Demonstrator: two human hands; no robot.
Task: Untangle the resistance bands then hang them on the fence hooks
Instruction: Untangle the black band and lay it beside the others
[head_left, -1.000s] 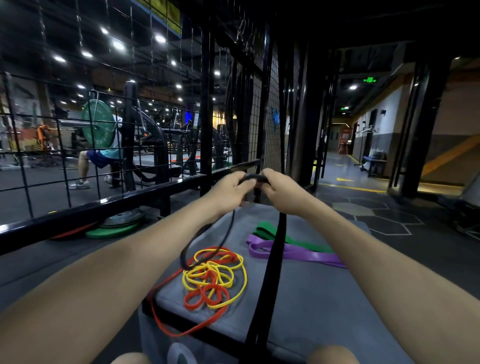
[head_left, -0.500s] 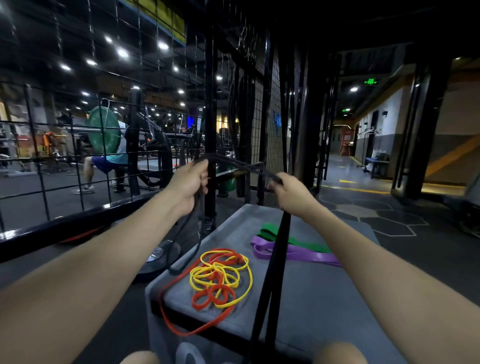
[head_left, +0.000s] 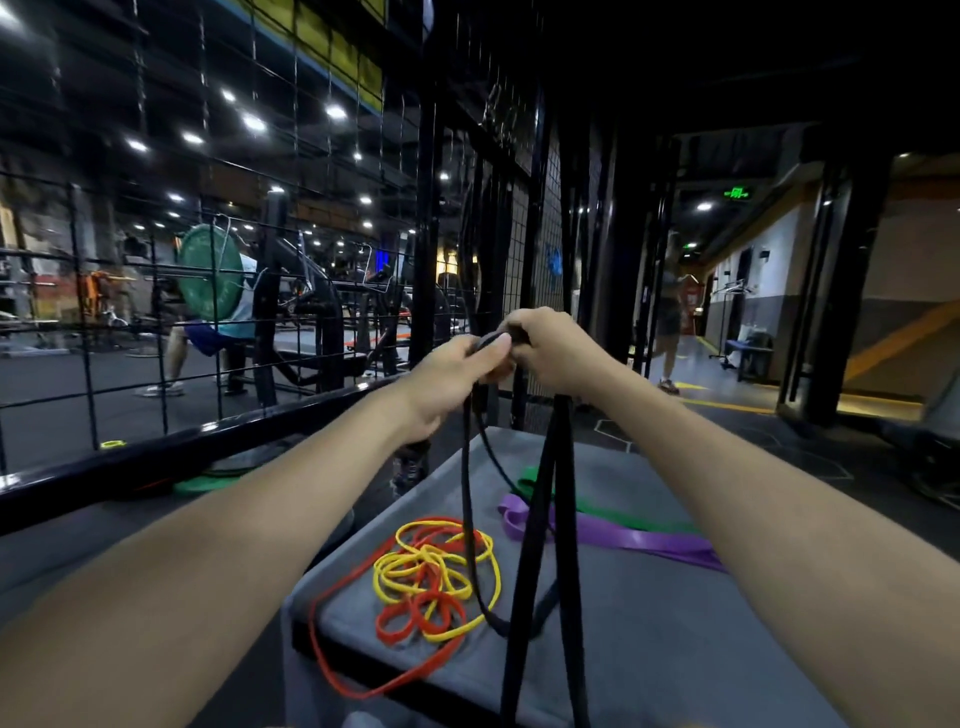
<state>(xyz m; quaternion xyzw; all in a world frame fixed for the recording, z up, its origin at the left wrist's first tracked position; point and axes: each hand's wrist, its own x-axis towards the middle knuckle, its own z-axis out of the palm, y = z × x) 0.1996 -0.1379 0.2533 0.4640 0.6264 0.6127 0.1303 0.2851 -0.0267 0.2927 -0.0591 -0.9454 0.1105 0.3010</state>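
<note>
Both hands meet at chest height over a grey padded box (head_left: 649, 654). My left hand (head_left: 452, 374) and my right hand (head_left: 550, 348) pinch the top of black resistance bands (head_left: 540, 519), whose loops hang down onto the box. A thin black loop droops across the tangled yellow band (head_left: 415, 571) and orange-red band (head_left: 363, 670), which lie knotted together on the box's left side. A purple band (head_left: 623, 535) and a green band (head_left: 597, 512) lie flat behind the hanging loops. The black wire fence (head_left: 524, 260) stands just beyond my hands; its hooks are too dark to make out.
A black rail (head_left: 156, 462) runs along the left, with green weight plates (head_left: 208, 483) on the floor below. Behind the mesh a person sits at a barbell rack (head_left: 213, 275). Another person (head_left: 670, 322) walks in the corridor on the right.
My hands, spread apart half a second ago with the black band stretched between them, have come back together. The thin black loop now hangs over the box and the yellow band.
</note>
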